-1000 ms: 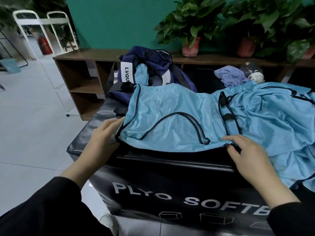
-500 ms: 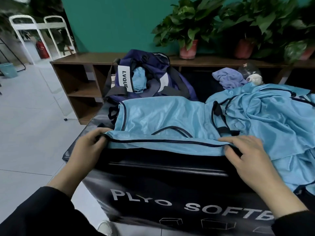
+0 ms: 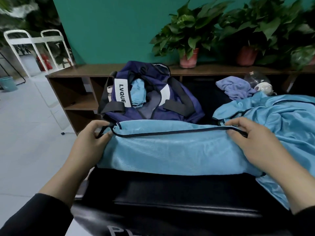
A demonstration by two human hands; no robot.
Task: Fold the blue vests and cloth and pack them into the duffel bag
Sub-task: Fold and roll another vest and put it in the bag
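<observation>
A light blue mesh vest (image 3: 170,149) with dark trim lies folded over on the black plyo box (image 3: 170,189). My left hand (image 3: 92,138) pinches its left end at the dark trim. My right hand (image 3: 248,140) grips its right end at the folded edge. Behind it stands the open navy duffel bag (image 3: 153,94) with a folded blue vest (image 3: 138,92) inside. More blue vests (image 3: 276,116) lie heaped at the right. A lilac-blue cloth (image 3: 235,89) sits crumpled behind that heap.
A brown wooden shelf unit (image 3: 76,92) runs along the teal wall with potted plants (image 3: 189,41) on top. A clear bottle with a white cap (image 3: 260,82) lies by the cloth. White metal racks (image 3: 34,48) and grey floor tiles are at the left.
Both hands carried the vest's near edge away from me and over, folding it in half toward the duffel bag. The fold now lies close to the bag.
</observation>
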